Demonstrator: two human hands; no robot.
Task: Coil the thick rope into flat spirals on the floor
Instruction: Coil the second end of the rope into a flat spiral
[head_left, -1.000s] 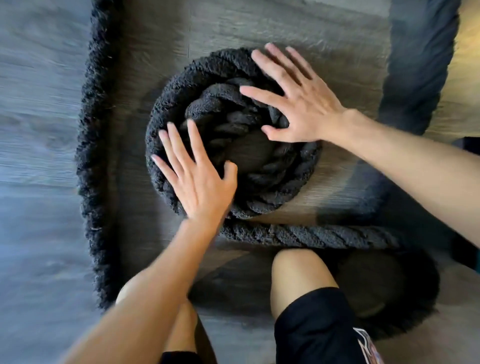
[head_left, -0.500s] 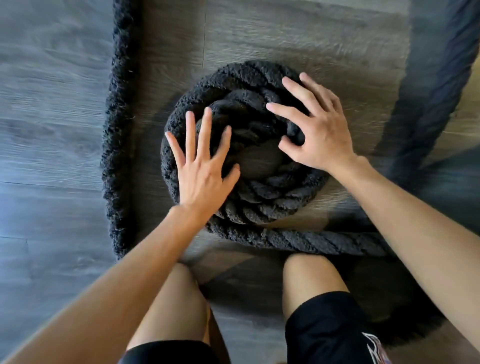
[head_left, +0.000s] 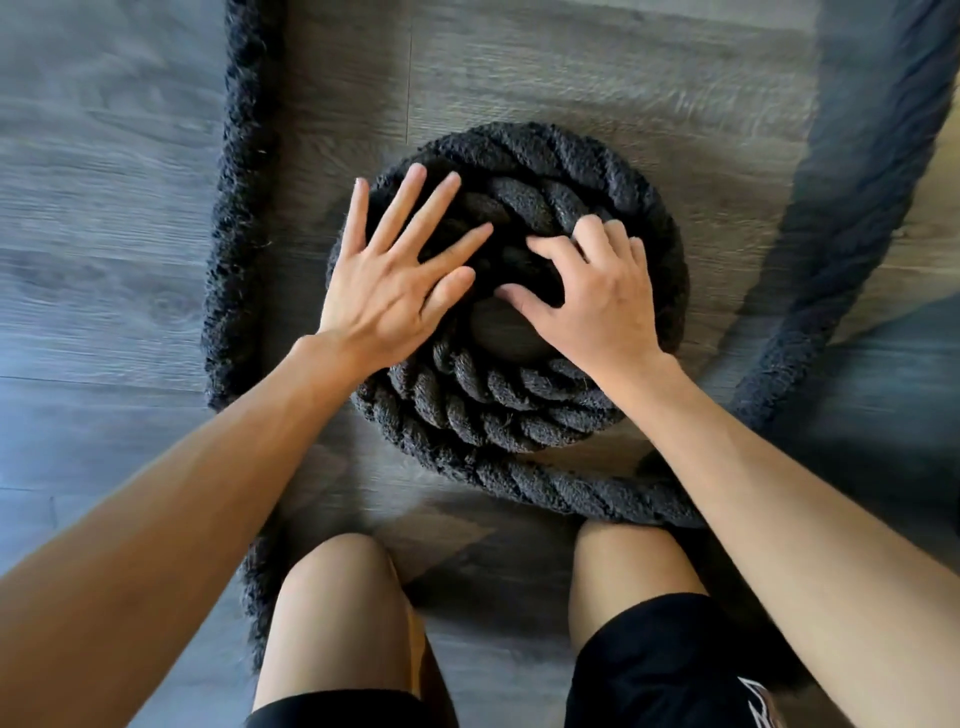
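the thick, dark grey twisted rope is seen wound into a small round spiral on the grey wood-plank floor, just beyond the bare knees of the kneeling person. two turns or so are wound around a small bare patch of floor at the centre. from the near edge of the spiral a loose run is led off to the right, then curved away along the right side to the far corner. another straight length is laid along the left side, well apart from the coil.

the left hand is spread wide and flat over the left part of the spiral, nothing being gripped. the right hand is placed on the right part with its fingers curled down onto the inner turn; whether a strand is actually pinched cannot be told.

the step in hand is judged to be the pressing and tightening of the inner turns. next, the loose run by the right knee would need to be fed snug around the outside while the centre is held down.

open floor is left on the far side and to the left of the coil. less room is offered near, where the knees and the trailing run crowd the spiral.
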